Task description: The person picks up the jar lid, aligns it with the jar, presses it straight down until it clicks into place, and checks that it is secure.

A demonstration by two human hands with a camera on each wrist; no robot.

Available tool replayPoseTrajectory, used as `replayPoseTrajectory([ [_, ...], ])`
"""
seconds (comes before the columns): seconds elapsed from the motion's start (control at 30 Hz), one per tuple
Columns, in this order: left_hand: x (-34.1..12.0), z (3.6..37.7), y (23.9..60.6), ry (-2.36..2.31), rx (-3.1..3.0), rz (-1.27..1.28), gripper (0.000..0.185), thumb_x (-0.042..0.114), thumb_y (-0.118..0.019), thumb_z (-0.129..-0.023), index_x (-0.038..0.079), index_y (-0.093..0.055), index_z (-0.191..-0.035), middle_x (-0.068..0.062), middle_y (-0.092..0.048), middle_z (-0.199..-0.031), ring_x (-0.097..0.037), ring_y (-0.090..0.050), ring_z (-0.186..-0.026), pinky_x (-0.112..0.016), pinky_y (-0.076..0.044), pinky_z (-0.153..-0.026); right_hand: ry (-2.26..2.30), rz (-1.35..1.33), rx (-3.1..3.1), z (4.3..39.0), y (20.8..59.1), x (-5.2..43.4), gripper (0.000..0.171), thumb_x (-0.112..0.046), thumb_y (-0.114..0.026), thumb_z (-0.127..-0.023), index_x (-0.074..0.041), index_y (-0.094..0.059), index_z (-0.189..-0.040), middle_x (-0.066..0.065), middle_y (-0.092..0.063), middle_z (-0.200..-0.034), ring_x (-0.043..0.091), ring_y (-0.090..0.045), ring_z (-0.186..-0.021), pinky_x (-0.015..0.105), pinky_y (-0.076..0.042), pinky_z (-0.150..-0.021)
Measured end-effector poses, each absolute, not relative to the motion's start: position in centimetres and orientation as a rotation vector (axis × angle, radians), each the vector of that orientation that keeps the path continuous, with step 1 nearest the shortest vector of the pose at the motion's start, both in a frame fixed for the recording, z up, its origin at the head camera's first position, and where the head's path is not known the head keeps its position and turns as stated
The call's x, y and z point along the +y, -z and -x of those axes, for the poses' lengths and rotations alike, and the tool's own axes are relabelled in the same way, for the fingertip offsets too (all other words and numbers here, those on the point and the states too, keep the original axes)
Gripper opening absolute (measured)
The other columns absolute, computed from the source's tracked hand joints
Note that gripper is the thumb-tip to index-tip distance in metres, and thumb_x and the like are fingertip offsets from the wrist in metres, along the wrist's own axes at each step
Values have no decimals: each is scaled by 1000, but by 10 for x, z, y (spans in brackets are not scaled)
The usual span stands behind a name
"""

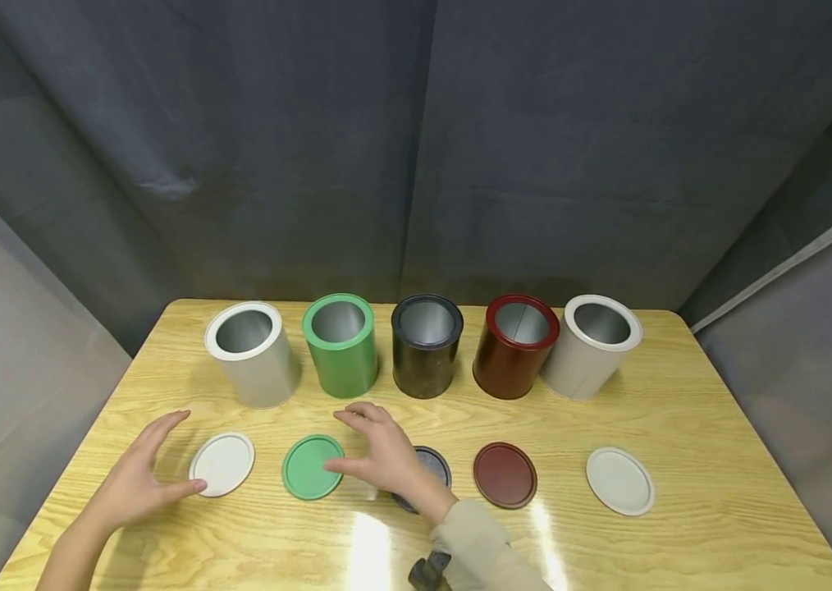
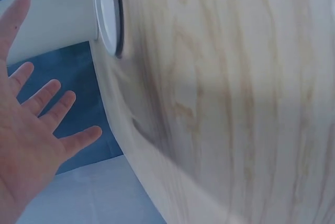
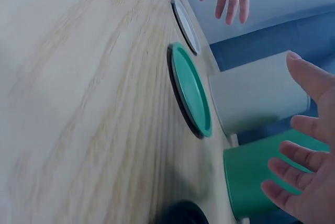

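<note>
My right hand (image 1: pixel 379 451) is hovering spread wide, holding nothing, just right of the green lid (image 1: pixel 311 467); my left hand (image 1: pixel 137 476), equally open, is nearing the white lid (image 1: pixel 222 464).

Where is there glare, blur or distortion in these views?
Head view: bright glare streaks on the table near the right hand, edges bowed by the wide lens. Left wrist view: wood grain smeared, left hand sharp. Right wrist view: green lid slightly soft.
</note>
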State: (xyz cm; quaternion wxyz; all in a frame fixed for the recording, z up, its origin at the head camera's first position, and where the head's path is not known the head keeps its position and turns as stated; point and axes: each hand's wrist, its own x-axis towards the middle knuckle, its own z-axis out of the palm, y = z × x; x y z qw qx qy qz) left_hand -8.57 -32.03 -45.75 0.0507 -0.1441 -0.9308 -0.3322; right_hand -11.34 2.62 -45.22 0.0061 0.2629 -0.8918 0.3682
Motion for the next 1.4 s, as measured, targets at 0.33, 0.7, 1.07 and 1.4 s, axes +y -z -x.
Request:
replayPoseTrajectory([
  [0.33,-328,90,465,1041,-2872,430,92,25,-85,-59,4,-38,-136,-28,-31,-135,-53,-28,-119,-69,-25,-81,-1114,-856,-2852,117,459,1,65,-47,-72,-72,-15,-54,-127,6,-48,-127,23,-46,-116,35,-39,-92],
  [0.7,-336,96,470,1153,-2898,433,91,18,-85,-59,7,-38,-136,-30,-21,-140,-57,-23,-119,-73,-22,-78,-989,-881,-2850,121,466,-22,66,-49,-73,-70,-20,-55,-127,8,-47,-130,24,-43,-118,36,-39,-91],
  [1.07,-343,102,476,1142,-2939,474,91,20,-85,-58,5,-39,-135,-31,-19,-141,-58,-21,-120,-74,-21,-78,-804,-931,-2922,123,469,-43,74,-58,-69,-69,-21,-52,-130,5,-48,-127,20,-44,-115,34,-38,-88],
  [1.4,-347,105,482,1023,-2997,424,89,31,-86,-56,7,-45,-131,-30,-26,-134,-54,-23,-116,-70,-24,-77,-598,-961,-2999,124,469,-67,77,-67,-63,-67,-28,-49,-132,-2,-46,-121,12,-41,-105,24,-32,-76],
])
